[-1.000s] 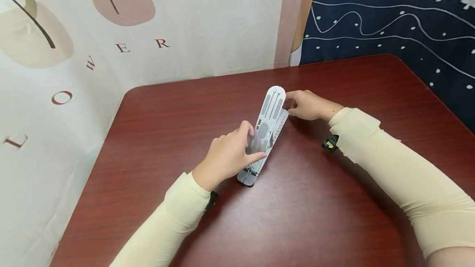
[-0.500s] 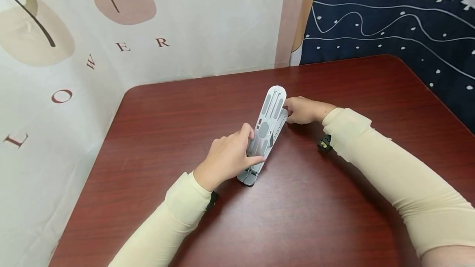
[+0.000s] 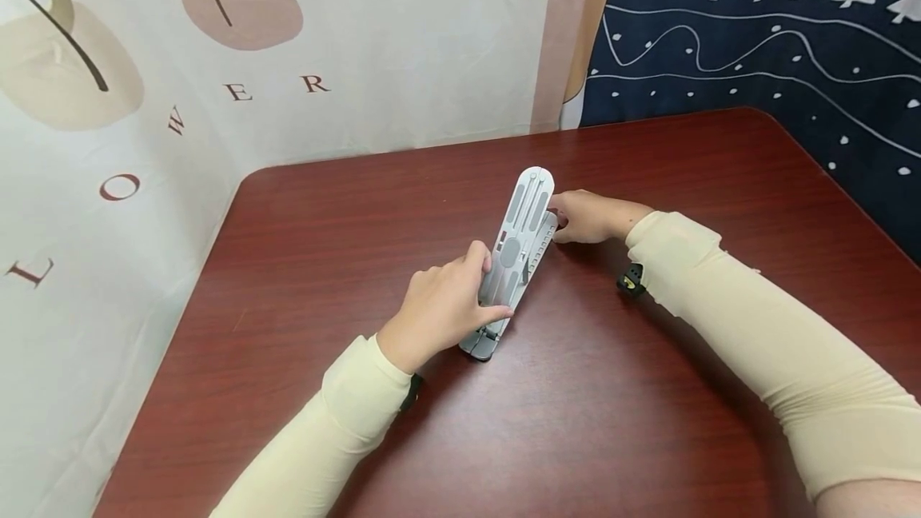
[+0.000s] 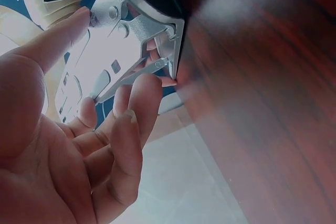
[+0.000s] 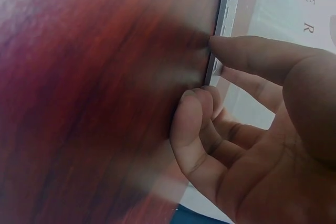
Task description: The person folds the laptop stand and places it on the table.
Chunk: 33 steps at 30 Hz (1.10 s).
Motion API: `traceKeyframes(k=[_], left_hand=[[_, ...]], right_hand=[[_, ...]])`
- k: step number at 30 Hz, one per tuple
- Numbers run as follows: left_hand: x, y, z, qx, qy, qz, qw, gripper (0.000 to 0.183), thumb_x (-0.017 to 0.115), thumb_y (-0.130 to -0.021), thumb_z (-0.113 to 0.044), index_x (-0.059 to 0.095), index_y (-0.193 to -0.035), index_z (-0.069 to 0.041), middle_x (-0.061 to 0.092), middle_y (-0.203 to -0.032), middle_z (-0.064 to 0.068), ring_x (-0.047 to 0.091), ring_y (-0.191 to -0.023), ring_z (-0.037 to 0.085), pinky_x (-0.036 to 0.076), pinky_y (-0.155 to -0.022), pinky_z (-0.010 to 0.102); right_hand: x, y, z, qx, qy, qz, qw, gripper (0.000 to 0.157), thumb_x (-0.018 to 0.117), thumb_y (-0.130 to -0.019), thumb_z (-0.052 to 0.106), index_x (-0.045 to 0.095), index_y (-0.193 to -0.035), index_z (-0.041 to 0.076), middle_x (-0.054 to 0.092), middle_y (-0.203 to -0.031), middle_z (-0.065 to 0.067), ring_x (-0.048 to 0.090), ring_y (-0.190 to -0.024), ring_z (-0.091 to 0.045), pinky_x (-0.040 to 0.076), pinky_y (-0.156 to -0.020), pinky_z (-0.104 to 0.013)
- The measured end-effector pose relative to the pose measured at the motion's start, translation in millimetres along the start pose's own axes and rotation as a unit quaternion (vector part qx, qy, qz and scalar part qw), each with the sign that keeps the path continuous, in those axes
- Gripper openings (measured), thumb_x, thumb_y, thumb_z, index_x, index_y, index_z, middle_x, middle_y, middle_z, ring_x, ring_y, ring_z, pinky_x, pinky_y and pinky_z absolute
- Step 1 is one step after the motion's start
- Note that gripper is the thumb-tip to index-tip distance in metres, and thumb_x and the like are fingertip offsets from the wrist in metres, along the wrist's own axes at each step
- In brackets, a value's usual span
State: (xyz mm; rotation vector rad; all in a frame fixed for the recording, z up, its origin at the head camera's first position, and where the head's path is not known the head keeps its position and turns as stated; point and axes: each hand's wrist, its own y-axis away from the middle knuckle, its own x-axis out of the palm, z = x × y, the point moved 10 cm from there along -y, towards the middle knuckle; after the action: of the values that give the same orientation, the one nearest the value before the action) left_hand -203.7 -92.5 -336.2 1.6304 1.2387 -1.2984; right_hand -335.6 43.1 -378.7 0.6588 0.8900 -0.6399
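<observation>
A folding laptop stand, silver with grey pads, lies slantwise on the table, its upper arm raised off the notched lower bar. My left hand holds the stand around its lower half, thumb on the near side and fingers across. In the left wrist view, the thumb touches the metal plate. At the far end, my right hand pinches the lower bar. The right wrist view shows the thumb against the bar's edge and a finger behind it; the other fingers curl by the table.
The reddish-brown wooden table extends around the stand. Behind it hang a pale curtain with printed letters and a dark blue cloth with white trees. Black wrist devices sit under both sleeves.
My right hand has moved slightly left and nearer to me, coming onto the end of the lower bar. The left hand has barely shifted, and the stand stays in place.
</observation>
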Motion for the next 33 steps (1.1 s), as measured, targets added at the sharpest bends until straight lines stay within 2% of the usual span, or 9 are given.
traceKeyframes(k=[5, 11, 23, 33], left_hand=[[0.2, -0.2, -1.1, 0.001, -0.003, -0.001, 1.0, 0.061, 0.083, -0.075, -0.054, 0.046, -0.108, -0.018, 0.06, -0.07, -0.005, 0.053, -0.053, 0.019, 0.041, -0.049, 0.036], [-1.4, 0.3, -2.6, 0.005, -0.004, -0.007, 1.0, 0.061, 0.083, -0.075, -0.053, 0.047, -0.108, -0.017, 0.06, -0.071, -0.005, 0.054, -0.053, 0.021, 0.041, -0.049, 0.036], [-0.9, -0.5, -0.3, 0.0, -0.002, 0.006, 1.0, 0.062, 0.085, -0.074, -0.052, 0.047, -0.11, -0.019, 0.062, -0.071, -0.003, 0.055, -0.055, 0.021, 0.04, -0.048, 0.035], [-3.0, -1.5, 2.9, -0.007, 0.002, 0.017, 0.9998, 0.061, 0.087, -0.073, -0.05, 0.048, -0.11, -0.022, 0.053, -0.067, -0.007, 0.055, -0.056, 0.019, 0.038, -0.049, 0.033]], right_hand=[[3.2, 4, -5, 0.021, -0.026, 0.016, 0.999, 0.041, 0.066, -0.09, 0.004, 0.056, -0.13, 0.005, 0.057, -0.085, -0.013, 0.059, -0.062, -0.019, 0.051, -0.06, -0.03], [4.2, 7, -6, 0.025, -0.029, 0.016, 0.999, 0.045, 0.067, -0.09, 0.004, 0.054, -0.133, 0.005, 0.057, -0.087, -0.014, 0.06, -0.063, -0.019, 0.054, -0.058, -0.029], [4.7, 15, -9, 0.031, -0.031, 0.012, 0.999, 0.052, 0.069, -0.091, 0.006, 0.051, -0.139, 0.008, 0.06, -0.085, -0.013, 0.059, -0.058, -0.018, 0.052, -0.058, -0.03], [4.0, 26, -10, 0.03, -0.03, 0.006, 0.999, 0.052, 0.07, -0.091, 0.007, 0.051, -0.14, 0.006, 0.062, -0.085, -0.013, 0.058, -0.059, -0.017, 0.05, -0.058, -0.029]])
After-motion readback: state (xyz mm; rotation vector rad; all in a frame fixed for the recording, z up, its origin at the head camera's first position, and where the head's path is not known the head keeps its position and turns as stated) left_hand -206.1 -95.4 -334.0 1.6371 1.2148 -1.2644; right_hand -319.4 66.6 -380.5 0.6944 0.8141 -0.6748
